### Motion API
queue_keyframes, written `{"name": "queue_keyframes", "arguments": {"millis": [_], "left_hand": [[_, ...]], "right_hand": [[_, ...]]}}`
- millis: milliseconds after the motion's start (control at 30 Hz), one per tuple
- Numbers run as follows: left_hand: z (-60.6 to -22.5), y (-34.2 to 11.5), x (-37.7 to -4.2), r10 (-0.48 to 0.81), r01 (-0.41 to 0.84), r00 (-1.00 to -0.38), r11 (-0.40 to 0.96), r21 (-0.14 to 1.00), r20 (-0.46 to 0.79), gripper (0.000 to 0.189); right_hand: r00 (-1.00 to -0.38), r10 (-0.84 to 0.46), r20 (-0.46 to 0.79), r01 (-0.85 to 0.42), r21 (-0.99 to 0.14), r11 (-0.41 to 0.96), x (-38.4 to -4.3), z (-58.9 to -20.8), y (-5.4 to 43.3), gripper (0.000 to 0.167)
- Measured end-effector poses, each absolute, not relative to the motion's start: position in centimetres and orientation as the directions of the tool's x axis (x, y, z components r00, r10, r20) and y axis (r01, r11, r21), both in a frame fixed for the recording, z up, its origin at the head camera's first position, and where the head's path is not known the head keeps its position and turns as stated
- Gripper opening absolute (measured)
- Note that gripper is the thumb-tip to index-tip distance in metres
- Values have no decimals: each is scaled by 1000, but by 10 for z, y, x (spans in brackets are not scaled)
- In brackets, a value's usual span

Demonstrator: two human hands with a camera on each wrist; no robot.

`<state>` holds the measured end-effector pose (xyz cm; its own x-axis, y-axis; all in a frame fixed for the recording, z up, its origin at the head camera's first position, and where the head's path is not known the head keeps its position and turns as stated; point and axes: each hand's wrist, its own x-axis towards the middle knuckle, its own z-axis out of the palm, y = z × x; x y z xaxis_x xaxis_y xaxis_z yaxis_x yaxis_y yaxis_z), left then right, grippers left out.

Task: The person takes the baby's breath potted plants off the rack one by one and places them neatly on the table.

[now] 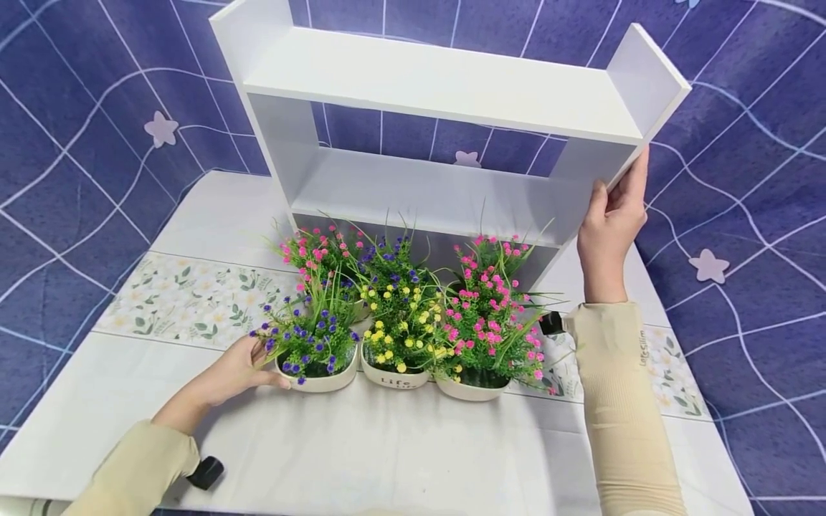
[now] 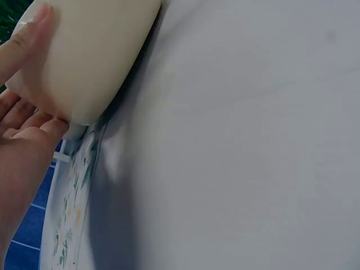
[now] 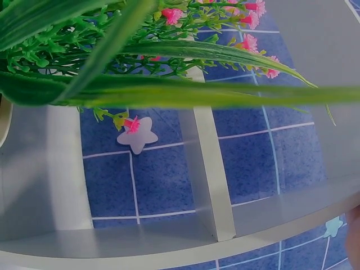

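My left hand (image 1: 234,369) grips the left end of a cream oval flowerpot (image 1: 325,382) with artificial purple-blue flowers; the thumb lies on its near side. In the left wrist view, the thumb presses one face of the pot (image 2: 95,56) and the fingers curl at its other side. My right hand (image 1: 613,233) holds the right side panel of a white shelf unit (image 1: 439,75), thumb on the front edge. The right wrist view shows the shelf frame (image 3: 211,163) behind green leaves, with only a sliver of the hand at the right edge.
Right of the held pot stand a pot with yellow flowers (image 1: 395,376) and one with pink flowers (image 1: 474,390). More flowering plants (image 1: 323,251) stand behind, close against the shelf. A floral strip (image 1: 193,301) crosses the white tablecloth (image 1: 387,459). Blue star-patterned cloth (image 1: 77,236) surrounds the table.
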<state>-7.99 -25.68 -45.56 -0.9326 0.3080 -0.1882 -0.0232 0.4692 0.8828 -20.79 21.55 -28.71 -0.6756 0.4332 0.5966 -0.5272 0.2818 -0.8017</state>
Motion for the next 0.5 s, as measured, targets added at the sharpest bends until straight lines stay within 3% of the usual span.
{"name": "queue_keyframes", "arguments": {"millis": [400, 500], "left_hand": [[-446, -250, -100, 350, 73, -920, 590, 804, -173, 44], [-445, -250, -102, 365, 83, -916, 575, 814, -165, 52]], "right_hand": [[-681, 436, 588, -517, -808, 282, -202, -288, 223, 63], [-682, 453, 573, -503, -818, 278, -202, -287, 224, 64]]}}
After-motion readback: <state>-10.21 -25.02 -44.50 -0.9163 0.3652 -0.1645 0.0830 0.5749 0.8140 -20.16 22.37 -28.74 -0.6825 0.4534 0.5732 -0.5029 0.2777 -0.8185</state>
